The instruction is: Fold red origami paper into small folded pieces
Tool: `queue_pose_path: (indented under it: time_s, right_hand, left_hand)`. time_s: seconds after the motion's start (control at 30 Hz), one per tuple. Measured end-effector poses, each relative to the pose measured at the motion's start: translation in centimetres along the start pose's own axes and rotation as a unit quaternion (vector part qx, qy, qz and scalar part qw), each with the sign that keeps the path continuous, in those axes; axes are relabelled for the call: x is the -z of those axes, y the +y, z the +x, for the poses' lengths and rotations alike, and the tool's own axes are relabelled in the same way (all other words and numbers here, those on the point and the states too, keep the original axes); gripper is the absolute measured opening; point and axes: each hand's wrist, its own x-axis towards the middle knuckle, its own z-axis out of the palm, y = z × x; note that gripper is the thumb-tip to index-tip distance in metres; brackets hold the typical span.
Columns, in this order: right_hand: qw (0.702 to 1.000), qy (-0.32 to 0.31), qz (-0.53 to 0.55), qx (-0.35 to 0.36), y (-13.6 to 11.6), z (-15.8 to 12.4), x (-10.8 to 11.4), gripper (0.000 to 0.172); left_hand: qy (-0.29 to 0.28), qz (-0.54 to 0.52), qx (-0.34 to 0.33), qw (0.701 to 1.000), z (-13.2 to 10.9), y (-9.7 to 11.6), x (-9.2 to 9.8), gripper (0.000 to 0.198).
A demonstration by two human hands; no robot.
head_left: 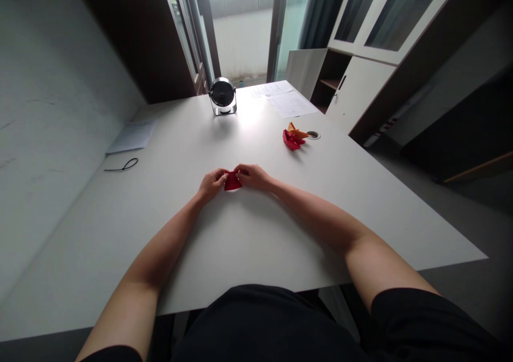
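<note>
A small folded piece of red paper (232,181) is held between my two hands, close over the middle of the white table. My left hand (214,183) pinches its left edge, thumb toward me. On the other side my right hand (252,175) grips the upper right corner with thumb and fingers. The paper's lower edge points toward me; its far side is partly hidden by my fingers. Farther right lie a red folded paper figure (294,140) and an orange folded paper figure (297,130), touching or overlapping each other.
A round black device on a metal stand (223,96) stands at the far side of the white table (248,244). Printed sheets (292,104) lie at the back right, another sheet (132,136) at the left by a black cable tie (122,165). A cable hole (313,135) sits near the right edge.
</note>
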Motion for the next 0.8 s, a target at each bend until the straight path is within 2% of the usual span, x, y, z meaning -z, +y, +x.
queue_pose_path:
  time_s: [0.8]
  right_hand:
    - [1.0,0.001,-0.007,0.001,-0.21,0.01,0.13,0.027]
  left_hand:
    - [0.008,0.006,-0.001,1.0,-0.06,0.16,-0.09,0.028]
